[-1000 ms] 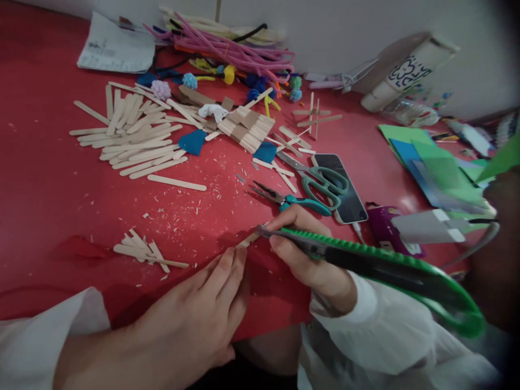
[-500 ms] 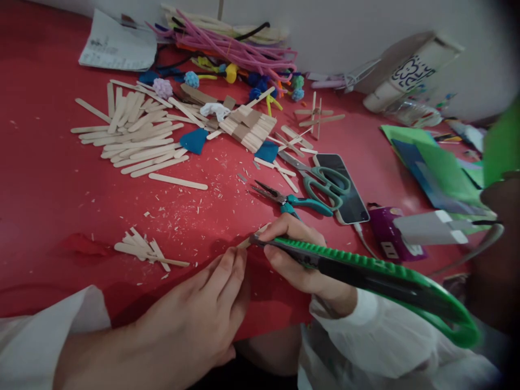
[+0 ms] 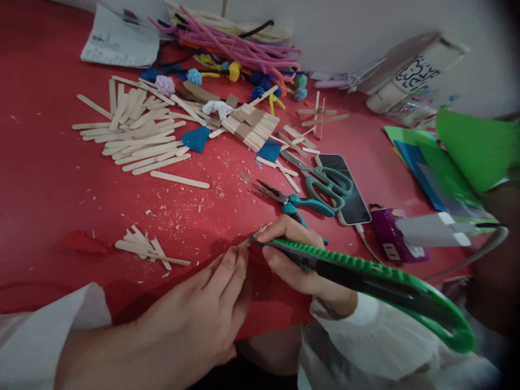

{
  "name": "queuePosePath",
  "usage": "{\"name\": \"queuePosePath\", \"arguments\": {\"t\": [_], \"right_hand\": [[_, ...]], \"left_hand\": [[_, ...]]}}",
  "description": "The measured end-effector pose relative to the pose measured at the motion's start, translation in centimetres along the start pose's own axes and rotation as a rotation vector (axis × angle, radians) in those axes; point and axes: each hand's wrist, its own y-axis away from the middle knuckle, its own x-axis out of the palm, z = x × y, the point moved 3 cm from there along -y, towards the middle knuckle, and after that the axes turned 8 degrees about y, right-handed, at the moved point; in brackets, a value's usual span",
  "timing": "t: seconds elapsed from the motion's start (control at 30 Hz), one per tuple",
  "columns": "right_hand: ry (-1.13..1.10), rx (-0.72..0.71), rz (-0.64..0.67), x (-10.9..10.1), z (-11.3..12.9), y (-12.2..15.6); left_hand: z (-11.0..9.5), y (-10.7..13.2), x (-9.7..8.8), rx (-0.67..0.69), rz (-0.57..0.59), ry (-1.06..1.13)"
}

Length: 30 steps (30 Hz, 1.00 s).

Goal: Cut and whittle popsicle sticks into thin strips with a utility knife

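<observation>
My right hand (image 3: 290, 254) is closed around a green and black utility knife (image 3: 365, 276), whose long handle slants down to the right across my wrist. The knife's tip meets a thin wooden craft stick (image 3: 244, 243) near the table's front edge. My left hand (image 3: 203, 309) has its fingers pressed together on the near end of that stick. Its thumb is mostly hidden below. Small wood shavings and a little heap of cut stick pieces (image 3: 142, 249) lie on the red table (image 3: 36, 184), ahead and to the left of my hands.
Beyond my right hand lie teal pliers (image 3: 290, 200), green-handled scissors (image 3: 325, 181) and a phone (image 3: 347, 189). Loose craft sticks (image 3: 138, 135) and pink pipe cleaners (image 3: 239, 43) fill the back. Another person's arm (image 3: 495, 249) is at right, near green sheets (image 3: 475, 146).
At the right, the green sheet by the other person has swung down and left over the other sheets. My hands and the knife stay almost in place; the view has shifted slightly.
</observation>
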Motion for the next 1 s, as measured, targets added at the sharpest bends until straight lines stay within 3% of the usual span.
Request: {"name": "queuePosePath", "arguments": {"t": [0.43, 1.0], "right_hand": [[0.034, 0.076, 0.09, -0.27, 0.53, -0.21], [0.108, -0.101, 0.07, 0.49, 0.73, -0.26]], "left_hand": [[-0.11, 0.23, 0.37, 0.008, 0.033, -0.006], [-0.18, 0.02, -0.11, -0.01, -0.027, -0.027]]}}
